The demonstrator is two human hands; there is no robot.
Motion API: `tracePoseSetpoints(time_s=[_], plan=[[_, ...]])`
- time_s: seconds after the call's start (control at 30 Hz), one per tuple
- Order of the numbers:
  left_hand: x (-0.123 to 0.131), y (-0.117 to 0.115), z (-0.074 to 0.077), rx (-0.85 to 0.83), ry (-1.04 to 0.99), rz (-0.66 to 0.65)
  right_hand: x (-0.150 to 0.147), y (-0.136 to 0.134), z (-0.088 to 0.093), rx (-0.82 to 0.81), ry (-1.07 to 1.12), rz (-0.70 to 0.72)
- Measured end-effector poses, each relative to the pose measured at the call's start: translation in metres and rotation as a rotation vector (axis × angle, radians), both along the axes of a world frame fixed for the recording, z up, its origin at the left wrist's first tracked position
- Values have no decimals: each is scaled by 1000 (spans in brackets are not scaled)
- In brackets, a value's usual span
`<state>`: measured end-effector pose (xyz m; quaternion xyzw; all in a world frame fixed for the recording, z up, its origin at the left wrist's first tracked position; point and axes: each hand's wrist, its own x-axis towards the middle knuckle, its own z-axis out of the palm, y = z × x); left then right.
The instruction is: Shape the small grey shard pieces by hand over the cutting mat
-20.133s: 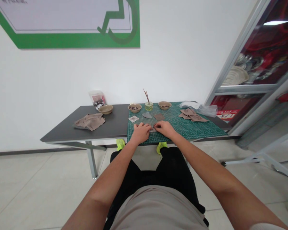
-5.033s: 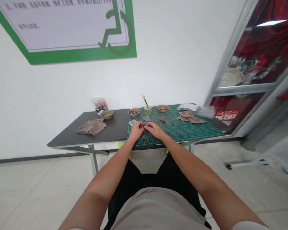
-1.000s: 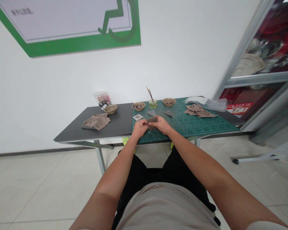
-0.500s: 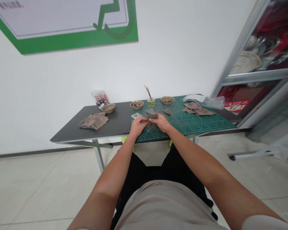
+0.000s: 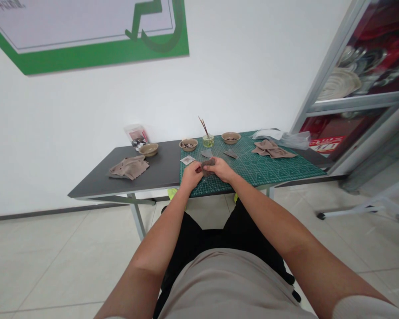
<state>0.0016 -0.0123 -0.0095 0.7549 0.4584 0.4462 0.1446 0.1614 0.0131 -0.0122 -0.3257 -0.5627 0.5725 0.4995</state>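
Over the front of the green cutting mat (image 5: pixel 262 170), my two hands are close together. My right hand (image 5: pixel 222 169) is closed on a small grey-brown cloth (image 5: pixel 208 164), its thumb lying across the folds. At the cloth's left edge is my left hand (image 5: pixel 192 175), fingers pinched together; whatever is between them is too small to make out. Just behind the hands lie a small pale card (image 5: pixel 188 160), a grey flat piece (image 5: pixel 206 153) and a darker flat piece (image 5: pixel 231 154).
Bowls with small dark pieces (image 5: pixel 188 145) (image 5: pixel 231 138) flank a glass jar (image 5: pixel 208 141) holding thin sticks. Brown cloths lie left (image 5: pixel 130 168) and right (image 5: pixel 272 149). Another bowl (image 5: pixel 148 149) stands before a clear bag (image 5: pixel 136 135). Plastic wrapping (image 5: pixel 295 139) lies near the cabinet.
The left fingers have drawn slightly left, away from the right hand, and more of the cloth shows between the hands. The whole view has shifted slightly.
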Motion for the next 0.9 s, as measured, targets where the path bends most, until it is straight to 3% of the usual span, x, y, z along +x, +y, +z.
tracePoseSetpoints(time_s=[0.4,0.67,0.9], plan=[[1,-5,-1,-58,-88,-50,3,0,-1,-15,94,-39],[-2,-5,3,61,16,-32,5,5,-4,-5,27,72],[2,-7,1,-3,74,28,6,1,-1,11,-22,11]])
